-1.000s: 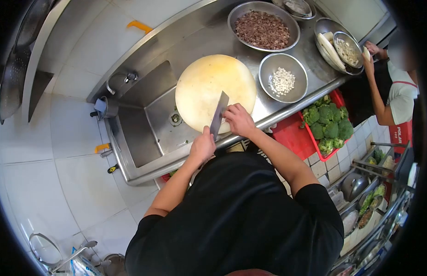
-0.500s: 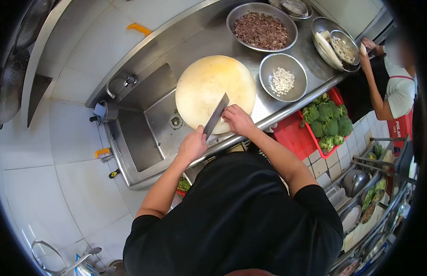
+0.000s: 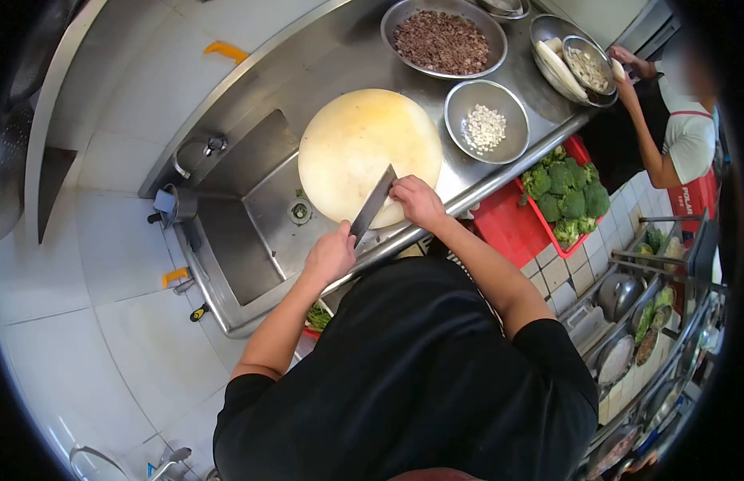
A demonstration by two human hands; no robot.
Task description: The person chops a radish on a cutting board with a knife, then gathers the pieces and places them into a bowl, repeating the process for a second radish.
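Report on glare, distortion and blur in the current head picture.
Head view: wide-angle distortion bows the seams of the white tiles, and the corners go black; head view: glare brightens the steel counter beside the chopping board; head view: the cleaver looks fairly sharp, while a patch over the co-worker's head is blurred.

Cleaver [image 3: 375, 202] in left grip [image 3: 332, 253], right grip [image 3: 420, 202] alongside, round chopping board [image 3: 364, 136]

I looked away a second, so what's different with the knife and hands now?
The left hand has moved leftward, swinging the knife to a more slanted angle. Nothing was visibly let go. The right hand stays beside the knife; the cutting board and broccoli look unchanged.
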